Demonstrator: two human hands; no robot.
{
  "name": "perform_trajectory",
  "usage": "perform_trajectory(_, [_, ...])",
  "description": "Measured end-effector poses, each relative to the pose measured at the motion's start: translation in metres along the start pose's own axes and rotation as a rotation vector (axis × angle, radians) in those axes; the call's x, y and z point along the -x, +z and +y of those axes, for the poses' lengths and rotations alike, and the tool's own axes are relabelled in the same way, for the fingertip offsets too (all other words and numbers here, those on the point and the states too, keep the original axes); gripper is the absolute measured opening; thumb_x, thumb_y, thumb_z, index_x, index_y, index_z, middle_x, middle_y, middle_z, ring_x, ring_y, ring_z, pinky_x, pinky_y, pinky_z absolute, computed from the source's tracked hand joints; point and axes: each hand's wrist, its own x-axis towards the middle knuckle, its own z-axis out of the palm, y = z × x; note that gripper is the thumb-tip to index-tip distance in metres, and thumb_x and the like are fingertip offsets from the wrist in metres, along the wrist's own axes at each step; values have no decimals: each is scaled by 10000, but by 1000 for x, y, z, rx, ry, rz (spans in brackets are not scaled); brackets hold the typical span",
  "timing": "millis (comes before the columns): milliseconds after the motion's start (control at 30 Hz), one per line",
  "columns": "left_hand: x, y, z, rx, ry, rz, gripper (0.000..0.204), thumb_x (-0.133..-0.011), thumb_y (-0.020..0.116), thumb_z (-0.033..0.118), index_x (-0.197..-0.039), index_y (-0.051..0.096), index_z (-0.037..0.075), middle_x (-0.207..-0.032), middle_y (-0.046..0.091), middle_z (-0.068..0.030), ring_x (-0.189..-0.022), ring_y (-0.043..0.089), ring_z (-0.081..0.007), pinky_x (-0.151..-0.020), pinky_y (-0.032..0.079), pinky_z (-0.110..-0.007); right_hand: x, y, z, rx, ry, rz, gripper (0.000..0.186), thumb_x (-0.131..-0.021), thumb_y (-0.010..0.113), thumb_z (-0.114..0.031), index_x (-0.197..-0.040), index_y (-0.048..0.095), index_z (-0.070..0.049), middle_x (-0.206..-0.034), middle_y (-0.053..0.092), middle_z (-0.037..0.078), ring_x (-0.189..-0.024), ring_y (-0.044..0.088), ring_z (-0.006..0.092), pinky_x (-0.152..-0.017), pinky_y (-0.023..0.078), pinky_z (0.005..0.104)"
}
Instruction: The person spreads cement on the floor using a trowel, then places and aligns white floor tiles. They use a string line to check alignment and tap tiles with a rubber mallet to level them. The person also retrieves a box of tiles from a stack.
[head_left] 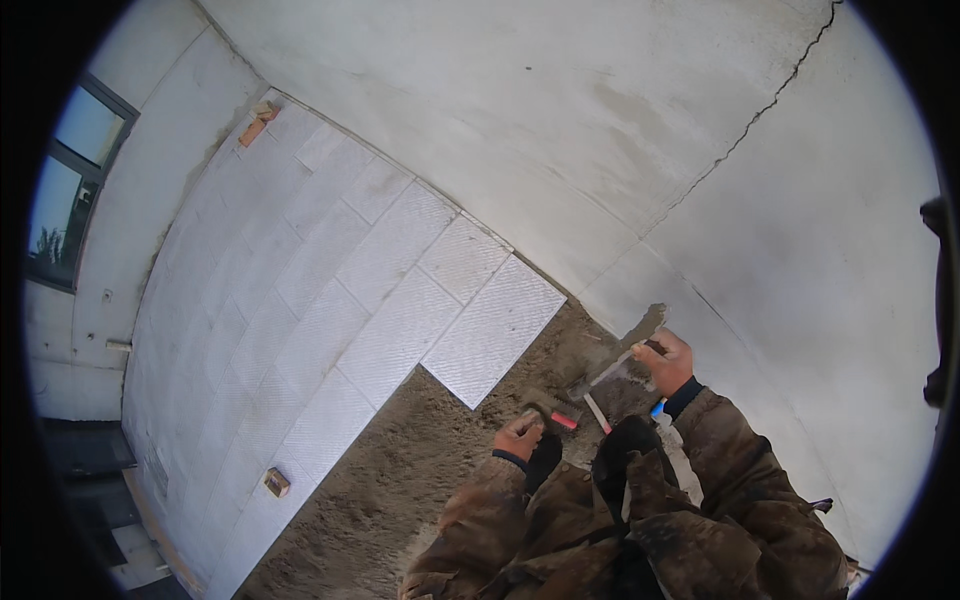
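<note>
My right hand (668, 361), beside the wall, is closed on a narrow flat strip (612, 371) with a pale long edge. Grey-brown mortar covers its upper end. My left hand (519, 436) is low over the rough ground with curled fingers; something dark is at the fingertips, too small to name. Just right of it is a tool with a red handle (564, 421) and a dark toothed edge. A pale stick-like handle (597, 413) with a red end lies between my hands. The nearest white ribbed tile (493, 332) is above my left hand.
White tiles (300, 330) cover the floor to the left, up to a brown bed of dirt or mortar (395, 480). A small box-like block (277, 482) and orange brick pieces (252, 131) sit on the tiles. The pale wall (520, 130) has a long crack. My dark shoes (632, 437) stand near my hands.
</note>
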Motion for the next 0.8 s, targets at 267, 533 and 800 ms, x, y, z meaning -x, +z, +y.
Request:
perform_trajectory(267, [-8, 2, -32, 0, -225, 46, 345, -887, 685, 145, -1202, 690, 5, -982, 732, -87, -762, 665, -125, -650, 555, -268, -51, 14, 24, 68, 40, -104, 226, -828, 769, -86, -978, 658, 41, -885, 629, 60, -815, 617, 136, -735, 492, 296])
perform_trajectory(533, [-54, 64, -46, 250, -228, 207, 377, -900, 703, 153, -1230, 658, -24, -883, 705, -41, -684, 598, -84, -598, 496, -252, -132, 26, 82, 335, -205, -336, 203, -839, 763, -112, -951, 653, 17, -845, 605, 99, -741, 597, 212, -674, 480, 345])
perform_trajectory(800, [-74, 138, -69, 358, -318, 181, 367, -921, 685, 190, -1231, 662, -5, -975, 720, -54, -777, 651, -115, -636, 532, -261, -202, 62, 100, 574, -297, -486, 265, -885, 699, -214, -1041, 639, -9, -896, 608, 169, -854, 589, 373, -758, 476, 441])
